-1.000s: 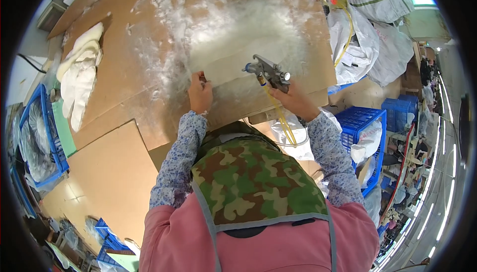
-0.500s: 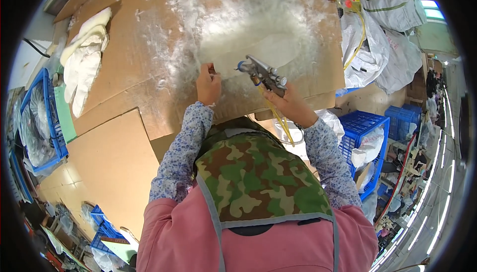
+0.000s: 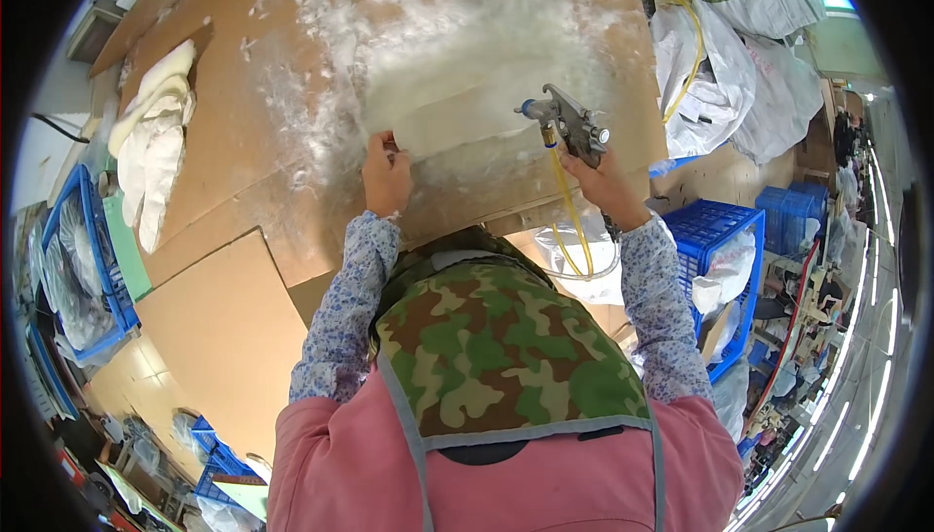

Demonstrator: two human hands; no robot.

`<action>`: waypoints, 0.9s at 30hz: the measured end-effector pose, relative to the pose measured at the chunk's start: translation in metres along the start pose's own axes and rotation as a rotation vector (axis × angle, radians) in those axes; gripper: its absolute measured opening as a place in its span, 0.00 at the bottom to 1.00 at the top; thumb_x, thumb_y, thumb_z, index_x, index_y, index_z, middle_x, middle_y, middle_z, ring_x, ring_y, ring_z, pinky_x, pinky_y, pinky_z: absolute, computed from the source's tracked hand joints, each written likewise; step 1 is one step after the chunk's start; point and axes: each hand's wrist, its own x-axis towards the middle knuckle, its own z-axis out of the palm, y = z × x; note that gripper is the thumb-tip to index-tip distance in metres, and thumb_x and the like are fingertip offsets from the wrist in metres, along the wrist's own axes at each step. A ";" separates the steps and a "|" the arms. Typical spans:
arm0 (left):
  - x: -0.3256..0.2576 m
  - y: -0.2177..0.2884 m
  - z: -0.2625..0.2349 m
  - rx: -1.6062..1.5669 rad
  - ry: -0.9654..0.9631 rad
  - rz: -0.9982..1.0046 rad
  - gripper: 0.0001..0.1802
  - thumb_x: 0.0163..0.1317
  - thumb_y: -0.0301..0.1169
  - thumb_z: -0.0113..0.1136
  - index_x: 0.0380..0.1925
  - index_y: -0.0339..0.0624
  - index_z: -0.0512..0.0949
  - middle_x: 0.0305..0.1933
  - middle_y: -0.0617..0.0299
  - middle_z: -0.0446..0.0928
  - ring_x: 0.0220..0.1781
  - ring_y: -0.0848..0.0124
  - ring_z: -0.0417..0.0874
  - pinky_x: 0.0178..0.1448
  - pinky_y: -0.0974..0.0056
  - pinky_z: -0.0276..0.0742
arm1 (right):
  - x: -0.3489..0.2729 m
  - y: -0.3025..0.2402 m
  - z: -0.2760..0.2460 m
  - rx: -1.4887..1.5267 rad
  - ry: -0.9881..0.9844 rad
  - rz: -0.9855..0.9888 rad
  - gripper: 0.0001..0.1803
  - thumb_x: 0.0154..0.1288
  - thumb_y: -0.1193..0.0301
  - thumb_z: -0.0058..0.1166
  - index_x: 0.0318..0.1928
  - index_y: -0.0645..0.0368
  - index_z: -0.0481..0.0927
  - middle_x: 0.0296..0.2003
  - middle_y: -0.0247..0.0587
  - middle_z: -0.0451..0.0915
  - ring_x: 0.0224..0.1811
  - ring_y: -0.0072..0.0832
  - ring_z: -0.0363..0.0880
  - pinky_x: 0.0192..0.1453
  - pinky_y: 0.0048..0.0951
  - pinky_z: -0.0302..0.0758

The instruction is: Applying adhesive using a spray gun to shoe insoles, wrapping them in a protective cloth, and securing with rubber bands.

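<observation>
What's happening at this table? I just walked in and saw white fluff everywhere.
A person's right hand holds a metal spray gun with a yellow hose over a pale sheet. The left hand presses the sheet's near edge onto the fluff-dusted cardboard table. Cream pieces lie stacked at left.

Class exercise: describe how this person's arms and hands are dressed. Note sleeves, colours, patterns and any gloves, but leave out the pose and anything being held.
Both arms wear long sleeves of pale blue-white fabric with a small floral print, ending in gathered cuffs at the wrists. The left hand and right hand are bare, with no gloves; no rings or watch can be made out. At the shoulders the sleeves meet a pink garment under a camouflage panel with grey edging.
</observation>
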 end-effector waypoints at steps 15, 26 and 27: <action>-0.016 0.058 0.000 -0.146 -0.010 -0.086 0.12 0.58 0.24 0.51 0.43 0.37 0.72 0.33 0.59 0.76 0.34 0.76 0.75 0.39 0.71 0.72 | 0.020 0.030 -0.064 0.522 0.166 0.226 0.10 0.66 0.67 0.54 0.42 0.58 0.84 0.14 0.22 0.62 0.13 0.12 0.59 0.18 0.18 0.56; -0.058 0.189 -0.026 -0.705 0.030 0.178 0.17 0.58 0.28 0.50 0.47 0.35 0.69 0.46 0.59 0.74 0.48 0.67 0.77 0.53 0.63 0.74 | 0.007 0.055 -0.084 0.729 0.023 0.177 0.14 0.68 0.68 0.50 0.48 0.61 0.80 0.19 0.24 0.68 0.16 0.11 0.56 0.21 0.18 0.56; -0.060 0.194 -0.040 -0.766 -0.039 0.211 0.19 0.57 0.29 0.50 0.49 0.35 0.68 0.49 0.57 0.73 0.51 0.64 0.77 0.57 0.61 0.74 | 0.006 0.059 -0.081 0.542 0.023 0.078 0.16 0.68 0.68 0.49 0.52 0.61 0.78 0.27 0.25 0.73 0.18 0.11 0.56 0.22 0.16 0.56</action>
